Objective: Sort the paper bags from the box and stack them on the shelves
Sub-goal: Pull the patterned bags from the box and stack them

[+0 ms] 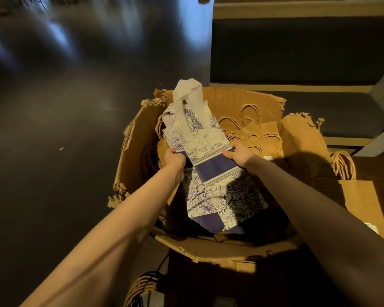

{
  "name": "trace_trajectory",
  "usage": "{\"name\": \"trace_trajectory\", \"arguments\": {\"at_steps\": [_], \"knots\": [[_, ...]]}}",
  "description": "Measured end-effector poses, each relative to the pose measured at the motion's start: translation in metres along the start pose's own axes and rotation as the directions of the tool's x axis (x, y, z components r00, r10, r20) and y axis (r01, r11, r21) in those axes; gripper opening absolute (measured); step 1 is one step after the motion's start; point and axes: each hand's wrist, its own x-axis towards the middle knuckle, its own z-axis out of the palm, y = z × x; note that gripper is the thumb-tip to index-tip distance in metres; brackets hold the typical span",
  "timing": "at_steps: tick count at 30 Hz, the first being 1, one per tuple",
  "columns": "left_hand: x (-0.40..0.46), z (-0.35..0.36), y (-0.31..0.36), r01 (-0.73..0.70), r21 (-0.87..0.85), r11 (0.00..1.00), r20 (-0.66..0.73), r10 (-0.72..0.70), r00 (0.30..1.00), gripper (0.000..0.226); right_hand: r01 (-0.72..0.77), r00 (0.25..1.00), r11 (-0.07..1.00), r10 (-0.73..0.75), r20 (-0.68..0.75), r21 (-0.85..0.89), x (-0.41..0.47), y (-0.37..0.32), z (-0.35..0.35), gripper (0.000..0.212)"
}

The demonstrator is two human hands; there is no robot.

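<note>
head | left hand (174,159) + right hand (239,155) – both grip printed bags (205,151) | 1 box (226,251)

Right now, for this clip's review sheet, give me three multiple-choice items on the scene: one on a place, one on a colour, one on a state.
1. Where do the brown paper bags lie?
A. Inside the cardboard box
B. On the dark floor
C. On the top shelf

2. What colours is the printed bag that the hands hold?
A. Red and green
B. White and dark blue
C. Plain brown

3. How is the printed bag held?
A. By its handles only
B. By one hand
C. By both hands at its side edges

Answers: 1 A, their twisted handles show within the box walls. 2 B, white print with dark blue bands. 3 C, the left hand and right hand each grip an edge.
</note>
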Motion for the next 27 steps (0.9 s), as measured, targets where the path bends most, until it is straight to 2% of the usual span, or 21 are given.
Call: {"name": "trace_trajectory", "arguments": {"at_steps": [2,5,7,9,12,15,18,23,27], "knots": [[-0.012,0.004,0.009,-0.049,-0.055,0.997,-0.01,0.048,0.999,0.043,0.063,0.997,0.996,-0.059,-0.055,0.058,-0.008,-0.007,-0.004,0.05],[-0.03,0.007,0.025,-0.148,-0.144,0.978,-0.122,0.131,0.984,0.045,0.174,0.978,0.969,-0.15,-0.143,0.174,-0.026,-0.022,-0.011,0.039],[-0.045,0.008,0.038,-0.153,-0.224,0.963,-0.083,0.138,0.987,0.045,0.25,0.954,0.941,-0.199,-0.224,0.227,-0.037,-0.031,-0.018,0.031],[-0.058,0.008,0.049,-0.223,-0.143,0.964,0.0,0.225,0.974,0.05,0.303,0.929,0.918,-0.226,-0.293,0.254,-0.048,-0.039,-0.024,0.023],[-0.08,0.004,0.061,-0.387,-0.1,0.916,0.096,0.396,0.913,0.051,0.337,0.909,0.903,-0.239,-0.342,0.267,-0.068,-0.053,-0.035,0.022],[-0.096,0.001,0.065,-0.526,-0.077,0.847,0.138,0.531,0.836,0.041,0.381,0.88,0.904,-0.292,-0.375,0.191,-0.091,-0.068,-0.044,0.035],[-0.108,-0.001,0.064,-0.576,-0.075,0.814,0.198,0.578,0.792,0.041,0.409,0.843,0.902,-0.316,-0.436,0.137,-0.107,-0.076,-0.051,0.039],[-0.124,-0.006,0.074,-0.644,-0.114,0.756,0.236,0.65,0.722,0.053,0.427,0.83,0.891,-0.318,-0.458,0.155,-0.13,-0.087,-0.059,0.037],[-0.136,-0.007,0.092,-0.762,-0.159,0.628,0.263,0.771,0.581,0.07,0.461,0.754,0.884,-0.348,-0.556,0.072,-0.144,-0.103,-0.062,0.038]]}}
